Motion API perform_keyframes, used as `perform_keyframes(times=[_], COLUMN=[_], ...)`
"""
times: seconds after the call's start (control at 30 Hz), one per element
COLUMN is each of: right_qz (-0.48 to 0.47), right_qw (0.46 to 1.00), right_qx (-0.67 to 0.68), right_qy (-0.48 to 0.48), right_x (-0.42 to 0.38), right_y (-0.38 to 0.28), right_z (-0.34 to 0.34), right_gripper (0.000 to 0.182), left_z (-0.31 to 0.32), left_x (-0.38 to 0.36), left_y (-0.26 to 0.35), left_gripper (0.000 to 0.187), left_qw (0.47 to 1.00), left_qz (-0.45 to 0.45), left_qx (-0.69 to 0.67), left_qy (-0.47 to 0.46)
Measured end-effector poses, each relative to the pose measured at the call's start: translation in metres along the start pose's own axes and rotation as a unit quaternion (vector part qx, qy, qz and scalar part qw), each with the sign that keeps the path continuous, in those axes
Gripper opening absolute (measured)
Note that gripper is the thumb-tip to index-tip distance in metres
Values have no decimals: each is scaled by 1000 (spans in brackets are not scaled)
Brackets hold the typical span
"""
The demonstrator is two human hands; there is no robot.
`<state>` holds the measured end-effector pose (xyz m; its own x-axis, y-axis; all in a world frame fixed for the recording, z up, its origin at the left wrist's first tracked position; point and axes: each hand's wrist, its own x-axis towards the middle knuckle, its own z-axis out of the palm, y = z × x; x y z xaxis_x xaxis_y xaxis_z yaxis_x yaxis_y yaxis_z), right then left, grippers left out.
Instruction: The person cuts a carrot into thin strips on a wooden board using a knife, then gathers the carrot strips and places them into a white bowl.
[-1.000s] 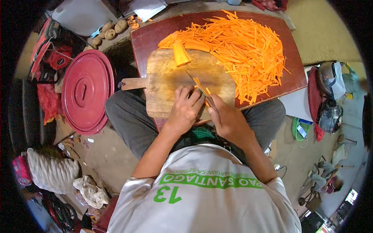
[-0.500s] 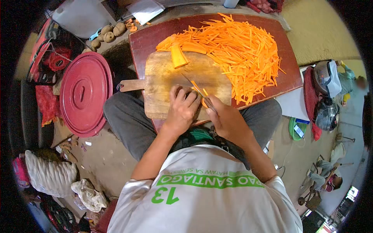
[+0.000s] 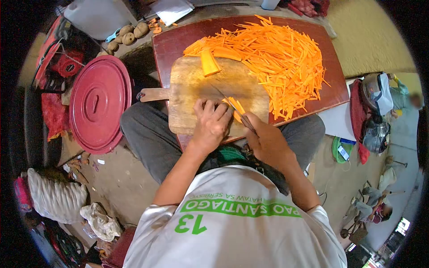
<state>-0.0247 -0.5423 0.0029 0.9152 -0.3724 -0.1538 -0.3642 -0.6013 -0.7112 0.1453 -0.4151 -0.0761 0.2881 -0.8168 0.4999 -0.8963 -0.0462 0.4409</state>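
Observation:
My right hand (image 3: 270,140) is wrapped round the handle of a knife (image 3: 229,101), whose blade slants over the wooden cutting board (image 3: 183,107). Curled fingers of my left hand (image 3: 211,123) press down on a carrot piece, mostly hidden beneath them, just left of the blade. Cut carrot sticks (image 3: 239,107) lie against the blade's right side. Farther up the board rests a thick carrot chunk (image 3: 209,64). Behind and to the right, a large heap of carrot strips (image 3: 286,62) spreads over the dark red table (image 3: 174,38).
A round red lid (image 3: 99,102) stands to the left of my knee. Several brown root vegetables (image 3: 128,38) lie past the table's far left corner. At right are a green basket (image 3: 340,149) and a clear plastic bag (image 3: 376,134). Other people (image 3: 377,207) are farther off at right.
The knife and my right hand have shifted slightly right and down. More cut carrot sticks show beside the blade. My left hand stays on the carrot, and the whole view has shifted a little.

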Motion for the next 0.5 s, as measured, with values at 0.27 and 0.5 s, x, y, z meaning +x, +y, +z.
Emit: perform_keyframes(times=[0.27,0.5], right_qz=[42,98], right_qw=[998,994], right_qx=[-30,-4], right_qy=[-22,-51], right_x=[2,-3], right_y=[-14,-27], right_z=[3,-16], right_gripper=[28,27], left_z=[0,0], left_x=[-1,-2], left_y=[-1,-2], left_gripper=[35,36], left_qw=[1000,1000], left_qz=[21,7], left_qx=[-1,-6], left_qy=[19,15])
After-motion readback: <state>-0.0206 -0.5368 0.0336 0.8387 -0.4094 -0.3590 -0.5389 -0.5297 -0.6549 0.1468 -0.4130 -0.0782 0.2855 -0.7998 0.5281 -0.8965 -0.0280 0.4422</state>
